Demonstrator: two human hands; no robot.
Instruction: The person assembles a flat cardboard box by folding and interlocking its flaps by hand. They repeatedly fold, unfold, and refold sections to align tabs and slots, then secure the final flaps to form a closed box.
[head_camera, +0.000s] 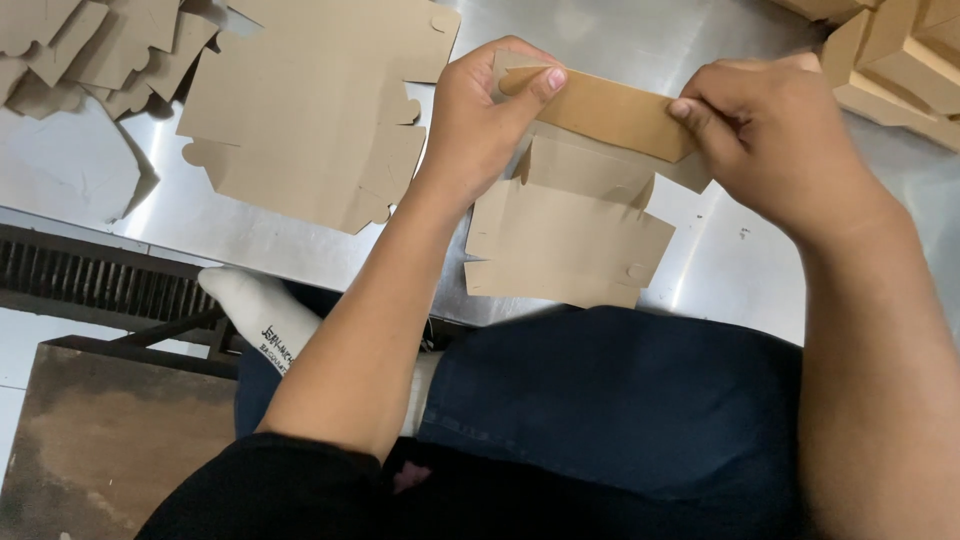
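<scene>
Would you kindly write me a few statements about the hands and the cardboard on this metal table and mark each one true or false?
1. Both hands grip the same brown cardboard box blank. True: the left hand pinches its folded top flap at one end and the right hand at the other.
2. The table is made of wood. False: it is shiny metal.
3. A stack of flat blanks lies to the left of the left hand. True.
4. The folded boxes sit at the top left. False: they are at the top right, beyond the right hand.
5. The left hand rests flat on the table. False: it is raised, thumb pressed on the flap.
</scene>
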